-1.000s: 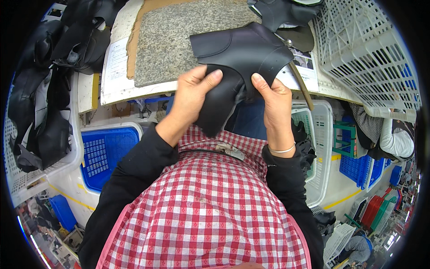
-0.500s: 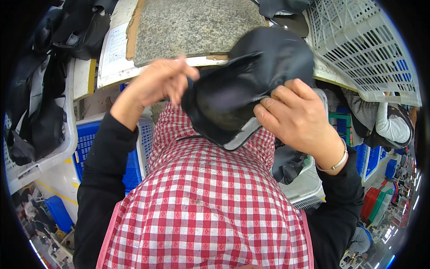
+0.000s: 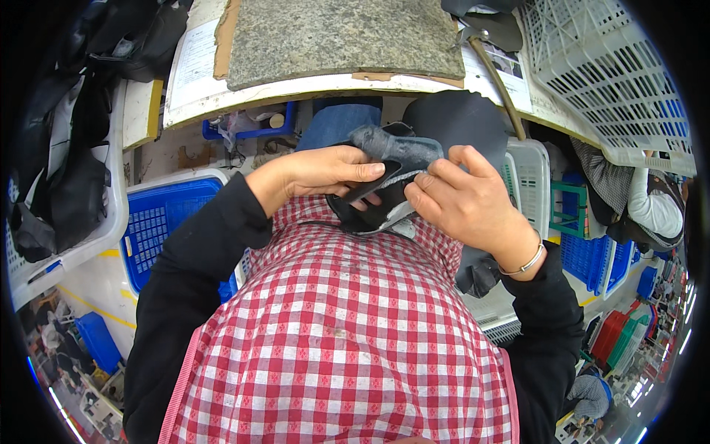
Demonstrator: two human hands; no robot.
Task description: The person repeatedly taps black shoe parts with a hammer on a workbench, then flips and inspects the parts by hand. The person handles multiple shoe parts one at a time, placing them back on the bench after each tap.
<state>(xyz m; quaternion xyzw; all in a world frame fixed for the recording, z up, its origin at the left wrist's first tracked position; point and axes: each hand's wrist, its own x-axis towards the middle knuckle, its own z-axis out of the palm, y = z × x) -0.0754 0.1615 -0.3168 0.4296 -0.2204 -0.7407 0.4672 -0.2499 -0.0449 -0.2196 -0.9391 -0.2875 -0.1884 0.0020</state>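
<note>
Over my lap, just in front of the bench edge, I hold a black leather shoe upper [image 3: 399,150] with greyish backing showing on it. My left hand [image 3: 329,170] grips its left side, thumb on top and some fingertips showing beneath. On the right, my right hand [image 3: 467,200] pinches its edge between thumb and curled fingers. The piece is folded, with part of its inside turned up. Fingers hide part of its right edge. Behind it lies a smooth dark rounded surface [image 3: 458,122]; I cannot tell whether it belongs to the piece.
A speckled stone slab [image 3: 340,44] rests on the white bench [image 3: 214,103]. A hammer [image 3: 497,85] lies right of it, its handle over the bench edge. A white basket [image 3: 606,89] stands far right. Black pieces fill a white crate [image 3: 111,214] at left, near a blue basket [image 3: 159,222].
The shoe upper has come lower and been turned and folded, showing its greyish backing. My left hand, blurred and apart before, now grips it. The hammer and bench edge are uncovered.
</note>
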